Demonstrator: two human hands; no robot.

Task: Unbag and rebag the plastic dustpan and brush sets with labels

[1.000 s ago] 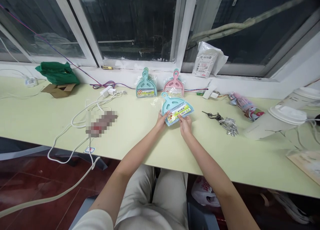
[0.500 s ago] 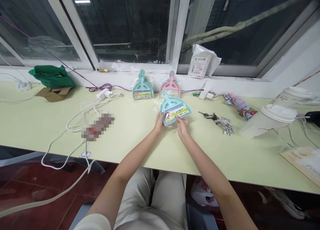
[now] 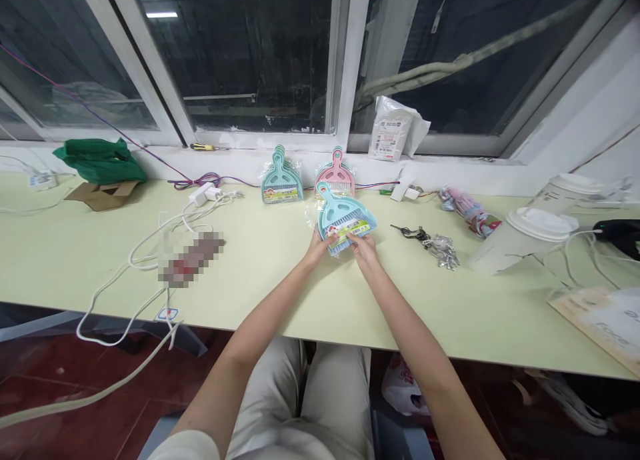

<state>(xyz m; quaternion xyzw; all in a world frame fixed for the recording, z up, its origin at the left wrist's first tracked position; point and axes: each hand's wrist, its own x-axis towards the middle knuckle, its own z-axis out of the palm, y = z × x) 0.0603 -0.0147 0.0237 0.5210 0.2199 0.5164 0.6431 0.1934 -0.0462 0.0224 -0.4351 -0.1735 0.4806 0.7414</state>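
Between my two hands is a light blue mini dustpan and brush set (image 3: pixel 346 215) in clear wrapping, tilted, its handle pointing up and away. My left hand (image 3: pixel 319 247) grips its lower left edge, thumb over the label. My right hand (image 3: pixel 364 249) holds the bottom edge, thumb also on the front of the pack. Just behind it a pink dustpan set (image 3: pixel 336 173) leans on the wall, partly covered. To its left lean several stacked teal dustpan sets (image 3: pixel 282 180), also wrapped.
Keys (image 3: pixel 440 248) lie to the right, near a folded umbrella (image 3: pixel 467 210) and lidded paper cups (image 3: pixel 523 243). White cables (image 3: pixel 135 250) and a blurred-out object (image 3: pixel 193 260) are at left. A green bag (image 3: pixel 100 161) sits on a cardboard box (image 3: pixel 103 195). A white parcel (image 3: pixel 393 137) stands on the sill.
The held light blue dustpan set has tilted slightly, and both thumbs now reach further over its label. The whole view has shifted a little.
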